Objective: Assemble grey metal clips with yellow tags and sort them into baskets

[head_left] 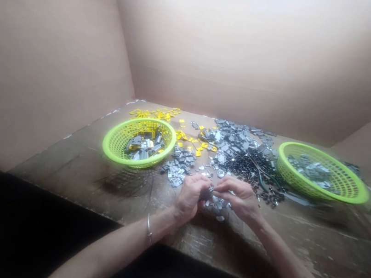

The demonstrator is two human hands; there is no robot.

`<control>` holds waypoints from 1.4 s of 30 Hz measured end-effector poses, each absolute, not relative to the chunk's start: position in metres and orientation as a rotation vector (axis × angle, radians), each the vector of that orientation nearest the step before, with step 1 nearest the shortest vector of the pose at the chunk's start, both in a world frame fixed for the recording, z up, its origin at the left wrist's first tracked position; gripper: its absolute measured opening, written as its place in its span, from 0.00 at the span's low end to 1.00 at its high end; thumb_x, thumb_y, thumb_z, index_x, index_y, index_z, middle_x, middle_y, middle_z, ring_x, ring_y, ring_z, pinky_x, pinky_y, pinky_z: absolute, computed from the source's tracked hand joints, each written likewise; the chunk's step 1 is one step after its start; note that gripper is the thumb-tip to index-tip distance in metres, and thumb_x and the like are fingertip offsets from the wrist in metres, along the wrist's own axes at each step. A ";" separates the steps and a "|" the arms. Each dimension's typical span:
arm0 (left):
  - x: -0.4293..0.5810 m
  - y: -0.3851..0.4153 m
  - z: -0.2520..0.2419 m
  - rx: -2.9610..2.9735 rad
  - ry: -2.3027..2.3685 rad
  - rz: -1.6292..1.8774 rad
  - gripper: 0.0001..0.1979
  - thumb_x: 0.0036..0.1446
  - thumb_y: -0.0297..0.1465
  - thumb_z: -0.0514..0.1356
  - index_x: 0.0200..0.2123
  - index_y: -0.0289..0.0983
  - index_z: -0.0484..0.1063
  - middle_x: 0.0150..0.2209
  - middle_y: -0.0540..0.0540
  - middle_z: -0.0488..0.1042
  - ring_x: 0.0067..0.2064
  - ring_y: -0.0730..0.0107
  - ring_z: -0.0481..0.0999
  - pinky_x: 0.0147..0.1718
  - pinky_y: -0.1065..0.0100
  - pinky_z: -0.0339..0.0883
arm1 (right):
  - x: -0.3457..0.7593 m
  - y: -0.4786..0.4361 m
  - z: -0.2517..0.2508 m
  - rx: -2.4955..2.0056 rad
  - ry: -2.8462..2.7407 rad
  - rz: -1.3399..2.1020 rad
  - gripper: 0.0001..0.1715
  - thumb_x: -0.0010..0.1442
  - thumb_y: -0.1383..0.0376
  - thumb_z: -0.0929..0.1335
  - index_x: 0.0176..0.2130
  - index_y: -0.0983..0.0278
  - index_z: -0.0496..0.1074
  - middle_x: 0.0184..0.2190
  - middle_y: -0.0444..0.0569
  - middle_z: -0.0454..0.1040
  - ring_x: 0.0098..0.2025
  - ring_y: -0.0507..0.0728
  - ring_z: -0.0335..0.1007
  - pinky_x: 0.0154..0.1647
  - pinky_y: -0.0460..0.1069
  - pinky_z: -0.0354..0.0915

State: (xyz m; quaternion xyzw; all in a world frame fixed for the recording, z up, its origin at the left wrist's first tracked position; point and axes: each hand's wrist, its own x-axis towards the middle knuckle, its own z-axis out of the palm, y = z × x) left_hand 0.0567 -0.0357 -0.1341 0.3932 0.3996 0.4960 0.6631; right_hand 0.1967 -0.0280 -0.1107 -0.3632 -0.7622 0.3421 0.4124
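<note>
My left hand [191, 195] is closed around a small grey part [208, 192], most of it hidden by the fingers. Against the same part, my right hand [237, 197] pinches with thumb and forefinger; whether a tiny piece sits between those fingertips I cannot make out. Both hands are held just above the table's front half. Small silvery pieces [219, 203] lie beneath them. Behind the left hand is a pile of flat grey parts [180, 163]. A heap of small black pieces [244, 164] lies beyond the right hand.
A green basket [107, 146] holding grey and yellow parts stands at left. Another green basket [355, 190] with grey parts stands at right. Yellow frames [154, 113] and grey plates [238, 135] lie at the back. A green-handled tool [263, 181] rests by the black heap. Board walls [233, 72] enclose the table.
</note>
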 end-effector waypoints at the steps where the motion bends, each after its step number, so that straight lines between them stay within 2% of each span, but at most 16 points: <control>1: 0.057 -0.036 -0.134 0.879 0.903 1.142 0.07 0.42 0.31 0.53 0.23 0.32 0.65 0.16 0.51 0.63 0.15 0.79 0.61 0.10 0.77 0.47 | 0.196 -0.029 -0.110 -0.918 -1.915 0.848 0.03 0.46 0.67 0.66 0.23 0.65 0.69 0.22 0.45 0.67 0.26 0.50 0.62 0.28 0.46 0.59; 7: 0.060 -0.037 -0.129 0.869 0.910 1.184 0.07 0.42 0.31 0.53 0.23 0.32 0.64 0.14 0.52 0.61 0.15 0.79 0.61 0.11 0.77 0.48 | 0.196 -0.030 -0.112 -0.930 -1.940 0.762 0.04 0.47 0.67 0.65 0.23 0.64 0.68 0.23 0.45 0.66 0.26 0.51 0.62 0.28 0.47 0.59; 14: 0.063 -0.039 -0.130 0.909 0.970 1.217 0.07 0.42 0.31 0.53 0.24 0.32 0.65 0.14 0.52 0.61 0.15 0.82 0.58 0.13 0.77 0.48 | 0.196 -0.033 -0.124 -0.986 -1.787 0.857 0.02 0.46 0.67 0.66 0.24 0.64 0.69 0.23 0.45 0.66 0.26 0.51 0.62 0.27 0.47 0.60; 23: 0.062 -0.035 -0.127 0.936 0.867 1.235 0.06 0.43 0.31 0.52 0.23 0.33 0.64 0.15 0.53 0.61 0.15 0.82 0.58 0.13 0.77 0.47 | 0.197 -0.031 -0.111 -0.976 -1.985 0.625 0.03 0.49 0.69 0.63 0.25 0.65 0.66 0.26 0.48 0.67 0.30 0.52 0.63 0.32 0.48 0.60; 28: 0.064 -0.035 -0.123 0.930 0.858 1.227 0.08 0.43 0.33 0.53 0.24 0.32 0.66 0.15 0.52 0.62 0.15 0.82 0.58 0.13 0.77 0.48 | 0.196 -0.038 -0.100 -1.135 -1.914 0.812 0.05 0.50 0.67 0.63 0.29 0.65 0.67 0.23 0.46 0.69 0.24 0.51 0.64 0.24 0.46 0.62; 30: 0.064 -0.036 -0.120 0.918 0.856 1.209 0.10 0.43 0.34 0.54 0.27 0.32 0.66 0.17 0.51 0.63 0.16 0.81 0.60 0.13 0.77 0.48 | 0.196 -0.039 -0.100 -1.183 -1.803 0.820 0.06 0.48 0.65 0.64 0.29 0.65 0.67 0.24 0.46 0.70 0.24 0.51 0.65 0.24 0.46 0.63; 33: 0.063 -0.036 -0.116 0.915 0.852 1.074 0.15 0.43 0.37 0.54 0.34 0.34 0.64 0.19 0.50 0.65 0.17 0.80 0.62 0.12 0.78 0.48 | 0.198 -0.038 -0.103 -1.174 -1.770 0.659 0.06 0.47 0.67 0.65 0.29 0.65 0.67 0.25 0.47 0.70 0.26 0.52 0.66 0.27 0.47 0.63; 35: 0.061 -0.035 -0.116 0.943 0.863 0.962 0.16 0.42 0.35 0.55 0.35 0.34 0.63 0.20 0.50 0.66 0.16 0.81 0.61 0.11 0.79 0.47 | 0.199 -0.037 -0.105 -1.149 -1.872 0.488 0.05 0.48 0.69 0.63 0.29 0.64 0.68 0.25 0.47 0.71 0.27 0.52 0.66 0.28 0.47 0.63; 40: 0.059 -0.031 -0.123 0.971 0.946 0.839 0.08 0.39 0.25 0.54 0.27 0.32 0.64 0.16 0.51 0.64 0.13 0.83 0.58 0.10 0.79 0.45 | 0.202 -0.037 -0.113 -0.877 -2.216 0.172 0.14 0.51 0.73 0.58 0.36 0.63 0.67 0.31 0.49 0.71 0.34 0.53 0.66 0.35 0.49 0.62; 42: 0.060 -0.031 -0.128 0.941 0.945 0.845 0.07 0.37 0.23 0.53 0.26 0.32 0.64 0.15 0.52 0.63 0.13 0.82 0.58 0.10 0.79 0.46 | 0.202 -0.037 -0.117 -0.781 -2.335 0.111 0.15 0.52 0.74 0.57 0.36 0.64 0.66 0.32 0.50 0.71 0.35 0.54 0.65 0.35 0.50 0.62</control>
